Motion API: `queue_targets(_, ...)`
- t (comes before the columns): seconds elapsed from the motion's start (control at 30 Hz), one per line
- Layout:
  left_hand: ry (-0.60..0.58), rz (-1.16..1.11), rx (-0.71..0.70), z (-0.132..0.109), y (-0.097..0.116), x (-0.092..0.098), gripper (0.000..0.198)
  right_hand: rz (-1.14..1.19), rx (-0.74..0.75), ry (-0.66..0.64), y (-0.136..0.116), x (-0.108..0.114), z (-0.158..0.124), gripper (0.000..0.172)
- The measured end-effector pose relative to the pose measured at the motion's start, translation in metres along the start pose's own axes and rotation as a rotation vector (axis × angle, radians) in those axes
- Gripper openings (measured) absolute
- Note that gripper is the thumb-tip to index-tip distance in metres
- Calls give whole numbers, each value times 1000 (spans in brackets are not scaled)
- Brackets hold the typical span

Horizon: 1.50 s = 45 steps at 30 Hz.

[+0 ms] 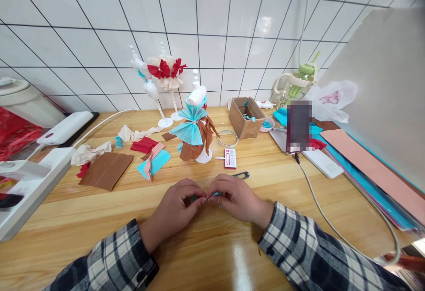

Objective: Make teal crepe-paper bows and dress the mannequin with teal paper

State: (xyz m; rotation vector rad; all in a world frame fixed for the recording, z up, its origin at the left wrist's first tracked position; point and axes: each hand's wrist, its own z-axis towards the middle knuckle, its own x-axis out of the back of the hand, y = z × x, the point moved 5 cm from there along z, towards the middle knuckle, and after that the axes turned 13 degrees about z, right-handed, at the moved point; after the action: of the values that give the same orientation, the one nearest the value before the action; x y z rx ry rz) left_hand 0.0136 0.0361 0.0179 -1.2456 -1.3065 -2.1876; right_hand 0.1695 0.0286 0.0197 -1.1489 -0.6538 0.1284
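Observation:
Above the front of the wooden table, my left hand [177,204] and my right hand [237,198] meet fingertip to fingertip. Both pinch a small piece of blue crepe paper [216,194], which the fingers mostly cover. Close behind my right hand lies a black handle with a looped end [245,175]; the rest of that tool is hidden. Past the hands, a small white dress form [196,96] stands upright, wearing a blue pleated paper bow [192,125] and brown crumpled paper [194,151]. A small white and red packet [230,158] lies beside its base.
Crepe paper scraps, including a brown sheet [106,171], lie to the left. Two more dress forms [165,122] stand by the tiled wall. A cardboard box [244,122], a wire coil [227,138], a phone [299,125] with a cable, and paper sheets [375,167] occupy the right.

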Motion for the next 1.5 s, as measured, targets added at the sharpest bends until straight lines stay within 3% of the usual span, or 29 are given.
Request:
queue_targets(0.1,-19,-73,79,2,-7,0,16,-212,168,-5,-17,5,-4,29)
queue_targets(0.2,17,-79,146,2,-14,3,17,-170,176,226,-25,17,-9,38)
queue_targets(0.27,79,-4,160,1,-16,7,16,-76,73,357,-21,21,-11,22)
queue_targets(0.3,116,48,155,1,-16,8,16,-19,-9,354,-15,19,-10,13)
queue_targets(0.43,224,235,70,0,-9,12,11,454,-452,113,13,-13,-7,26)
queue_targets(0.5,242,278,16,0,-4,12,9,767,-607,142,20,-26,-10,32)
queue_targets(0.6,265,286,-42,-1,2,11,8,1065,-681,273,22,-36,-13,36)
queue_targets(0.7,276,256,-41,-2,4,11,7,1178,-679,356,21,-41,-15,35)
queue_targets(0.87,271,195,-19,-3,7,12,7,1260,-643,432,19,-41,-14,31)
queue_targets(1.2,173,-81,121,-2,6,8,11,1246,-613,418,22,-44,-13,29)
queue_targets(1.5,12,-223,244,-2,-5,-2,17,941,-531,418,27,-32,-10,24)
